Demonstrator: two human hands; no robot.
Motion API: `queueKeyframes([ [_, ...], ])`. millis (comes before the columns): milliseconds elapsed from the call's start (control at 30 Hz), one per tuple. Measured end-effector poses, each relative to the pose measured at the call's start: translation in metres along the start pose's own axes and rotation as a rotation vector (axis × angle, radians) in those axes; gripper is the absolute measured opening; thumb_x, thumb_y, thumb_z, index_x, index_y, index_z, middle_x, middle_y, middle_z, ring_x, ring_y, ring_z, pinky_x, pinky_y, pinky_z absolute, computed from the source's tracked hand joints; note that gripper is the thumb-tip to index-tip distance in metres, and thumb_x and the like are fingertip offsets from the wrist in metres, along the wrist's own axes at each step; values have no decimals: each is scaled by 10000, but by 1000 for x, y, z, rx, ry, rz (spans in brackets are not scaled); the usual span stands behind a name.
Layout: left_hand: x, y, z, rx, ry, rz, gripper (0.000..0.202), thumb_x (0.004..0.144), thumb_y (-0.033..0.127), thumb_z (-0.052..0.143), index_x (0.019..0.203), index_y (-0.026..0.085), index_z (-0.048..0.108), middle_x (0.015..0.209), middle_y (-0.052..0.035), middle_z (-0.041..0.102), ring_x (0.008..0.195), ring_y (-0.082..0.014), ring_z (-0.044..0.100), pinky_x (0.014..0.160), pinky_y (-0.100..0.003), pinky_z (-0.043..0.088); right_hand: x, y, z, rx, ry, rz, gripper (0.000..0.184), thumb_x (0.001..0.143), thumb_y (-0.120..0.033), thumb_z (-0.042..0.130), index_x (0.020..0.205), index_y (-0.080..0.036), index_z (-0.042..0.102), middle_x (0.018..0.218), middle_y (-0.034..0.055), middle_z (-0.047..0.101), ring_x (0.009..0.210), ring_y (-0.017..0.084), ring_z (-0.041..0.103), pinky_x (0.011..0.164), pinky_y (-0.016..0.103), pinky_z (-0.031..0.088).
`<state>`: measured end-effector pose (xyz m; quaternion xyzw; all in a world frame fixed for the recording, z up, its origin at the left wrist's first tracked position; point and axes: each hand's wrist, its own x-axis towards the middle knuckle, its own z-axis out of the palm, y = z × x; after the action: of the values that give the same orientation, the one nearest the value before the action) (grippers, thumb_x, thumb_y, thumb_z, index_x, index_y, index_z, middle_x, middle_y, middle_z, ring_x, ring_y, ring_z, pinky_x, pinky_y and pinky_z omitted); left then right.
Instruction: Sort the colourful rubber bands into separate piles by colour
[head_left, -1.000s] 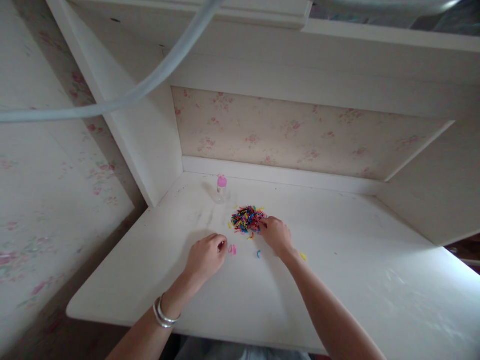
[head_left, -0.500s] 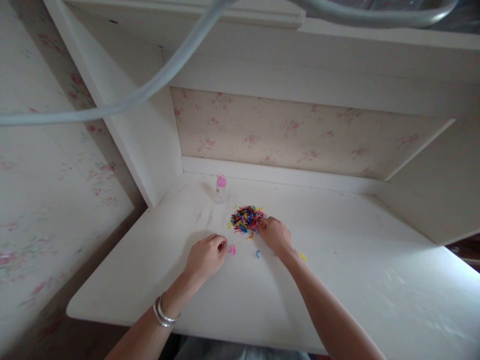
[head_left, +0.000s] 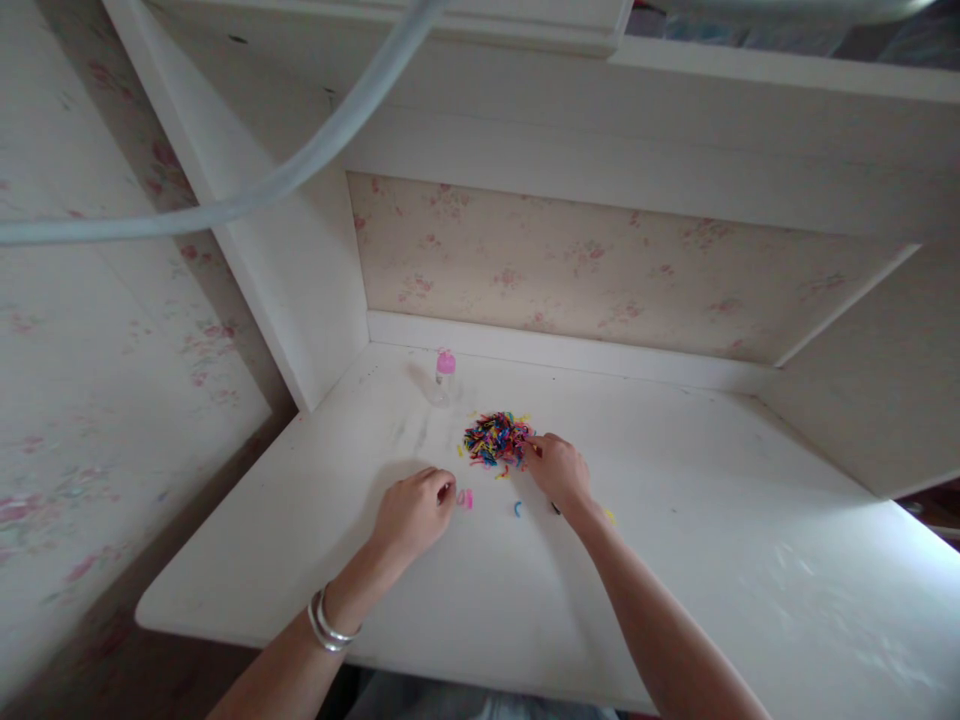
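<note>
A pile of small multicoloured rubber bands (head_left: 495,438) lies on the white desk. My right hand (head_left: 559,468) is at the pile's right edge, thumb and fingertips pinched together among the bands. What sits in the pinch is too small to make out. My left hand (head_left: 415,508) rests on the desk to the lower left, its fingers curled closed; anything inside is hidden. Just right of its fingertips lie pink bands (head_left: 469,499). A blue band (head_left: 517,509) lies between the hands. Near my right wrist are a black piece (head_left: 556,508) and a yellow band (head_left: 610,517).
A clear bottle with a pink cap (head_left: 445,377) stands behind the pile, to the left. The white desk (head_left: 720,560) is bounded by a side panel (head_left: 262,240) and a low back ledge (head_left: 562,356). A pale tube (head_left: 300,175) crosses the upper left foreground.
My right hand has shifted slightly, its fingertips still at the pile's right edge. A black piece now shows beside my right wrist. My left hand stays in place.
</note>
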<state>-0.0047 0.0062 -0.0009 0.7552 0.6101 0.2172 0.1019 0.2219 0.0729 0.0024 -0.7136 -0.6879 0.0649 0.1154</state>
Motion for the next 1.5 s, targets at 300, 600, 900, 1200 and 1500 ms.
queueKeyframes([
  [300,1,1,1,-24,4,13,176,868,241,478,814,241,645,840,-7,683,771,-143,631,696,-233,418,-4,0,-4,108,31,-45,313,898,-362,418,950,-256,708,921,22,671,853,140,599,712,207,375],
  [600,1,5,-1,-257,93,81,257,888,381,472,1055,232,598,903,-7,617,577,-87,542,616,-214,452,-45,-36,-5,302,5,-264,259,914,-299,420,889,-219,665,875,8,662,814,125,593,720,191,402],
  [900,1,4,0,-293,88,168,189,912,280,458,893,219,636,875,-15,603,782,-114,584,702,-200,454,-75,-54,8,414,-58,-301,278,946,-268,368,861,-195,623,886,39,619,804,132,603,734,205,411],
  [1200,4,-1,4,-273,114,147,170,903,271,476,900,211,635,886,-21,618,763,-118,586,702,-219,467,-80,-47,10,319,-58,-226,285,928,-276,393,843,-210,657,867,28,639,784,129,611,696,198,383],
  [1500,6,-2,8,-326,107,89,159,881,279,502,905,206,642,876,-14,688,724,-117,625,639,-197,465,-84,-51,5,259,-7,-181,279,884,-267,438,721,-225,661,781,4,650,687,117,596,584,207,325],
])
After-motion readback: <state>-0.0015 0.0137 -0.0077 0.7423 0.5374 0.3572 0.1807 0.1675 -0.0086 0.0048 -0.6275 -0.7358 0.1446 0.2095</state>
